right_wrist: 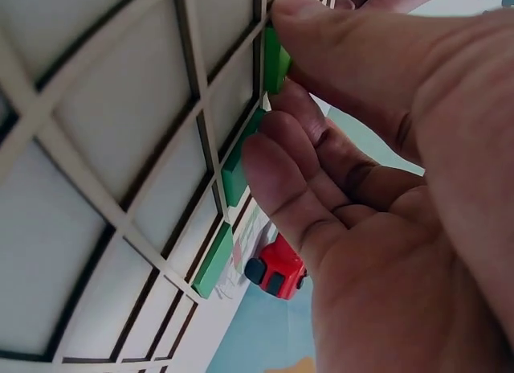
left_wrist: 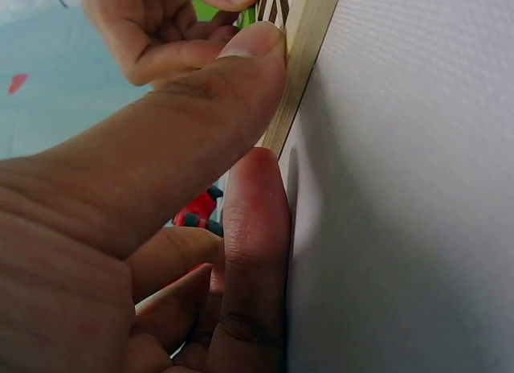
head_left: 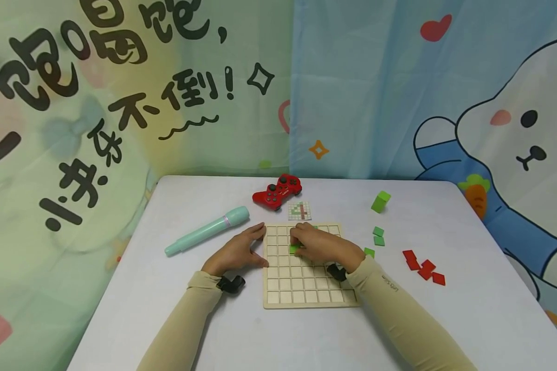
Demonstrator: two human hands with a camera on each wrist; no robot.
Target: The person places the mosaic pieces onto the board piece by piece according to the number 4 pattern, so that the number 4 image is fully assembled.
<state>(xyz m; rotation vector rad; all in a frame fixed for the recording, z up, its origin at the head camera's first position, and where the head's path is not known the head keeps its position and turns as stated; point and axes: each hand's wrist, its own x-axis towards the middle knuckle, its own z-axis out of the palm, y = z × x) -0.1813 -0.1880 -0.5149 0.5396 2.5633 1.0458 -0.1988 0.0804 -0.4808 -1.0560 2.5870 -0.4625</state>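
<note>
A wooden grid board lies flat on the white table in front of me. My left hand rests on the table against the board's left edge; its thumb presses on the wooden rim. Over the board's upper middle, my right hand pinches a green square tile between thumb and fingers at a cell. Two more green tiles sit in cells in the same row. The right hand hides much of that row in the head view.
Behind the board lie a red game controller, a small pattern card and a teal pen-shaped device. To the right are a green block, loose green tiles and several red tiles. Printed curtains hang behind the table.
</note>
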